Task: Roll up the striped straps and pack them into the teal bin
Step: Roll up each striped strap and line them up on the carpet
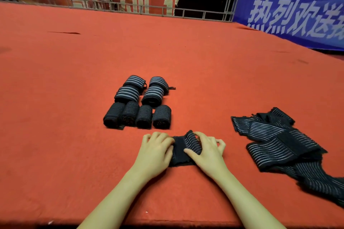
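Observation:
A black strap with thin grey stripes lies partly rolled on the red cloth near the front edge. My left hand presses its left end and my right hand grips its right end, fingers curled over the roll. Several finished rolls stand in neat rows a little beyond my hands. A pile of loose unrolled straps sprawls to the right. No teal bin is in view.
The red cloth-covered table stretches far back and to the left. Behind it run a metal railing, a red banner and a blue banner with large characters. The table's front edge is just below my forearms.

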`<state>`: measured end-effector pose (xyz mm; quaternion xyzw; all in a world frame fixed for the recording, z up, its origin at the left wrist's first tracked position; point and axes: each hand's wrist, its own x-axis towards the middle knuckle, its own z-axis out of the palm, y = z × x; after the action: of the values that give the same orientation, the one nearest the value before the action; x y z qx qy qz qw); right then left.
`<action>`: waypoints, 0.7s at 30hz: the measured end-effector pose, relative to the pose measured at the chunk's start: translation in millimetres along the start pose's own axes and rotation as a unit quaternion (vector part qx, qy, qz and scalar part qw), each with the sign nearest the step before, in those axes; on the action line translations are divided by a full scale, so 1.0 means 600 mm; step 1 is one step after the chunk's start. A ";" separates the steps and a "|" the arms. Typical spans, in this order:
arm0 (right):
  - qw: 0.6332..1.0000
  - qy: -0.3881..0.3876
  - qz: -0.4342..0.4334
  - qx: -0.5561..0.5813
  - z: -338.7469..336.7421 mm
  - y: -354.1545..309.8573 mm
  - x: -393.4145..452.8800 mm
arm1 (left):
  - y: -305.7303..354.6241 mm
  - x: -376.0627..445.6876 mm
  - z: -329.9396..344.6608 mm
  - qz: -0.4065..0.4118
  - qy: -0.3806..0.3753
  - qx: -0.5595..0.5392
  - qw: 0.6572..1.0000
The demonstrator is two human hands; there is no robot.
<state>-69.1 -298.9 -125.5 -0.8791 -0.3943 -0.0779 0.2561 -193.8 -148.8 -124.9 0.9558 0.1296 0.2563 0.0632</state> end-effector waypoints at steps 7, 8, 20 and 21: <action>0.977 0.104 -0.085 0.165 -0.002 -0.035 0.000 | -0.017 -0.020 -0.012 -0.019 -0.006 -0.007 1.000; 0.974 0.097 -0.101 0.179 -0.002 -0.043 -0.002 | -0.021 -0.025 -0.018 -0.038 0.020 -0.042 0.998; 0.985 -0.041 -0.105 0.129 0.028 -0.083 0.005 | -0.071 -0.077 -0.026 -0.042 0.026 0.015 0.999; 0.986 -0.059 -0.105 0.114 0.030 -0.085 0.004 | -0.074 -0.078 -0.028 -0.047 0.026 0.018 0.998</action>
<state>-106.0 -259.8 -120.5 -0.8010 -0.5050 -0.0064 0.3215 -251.2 -118.5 -141.0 0.9427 0.1806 0.2751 0.0549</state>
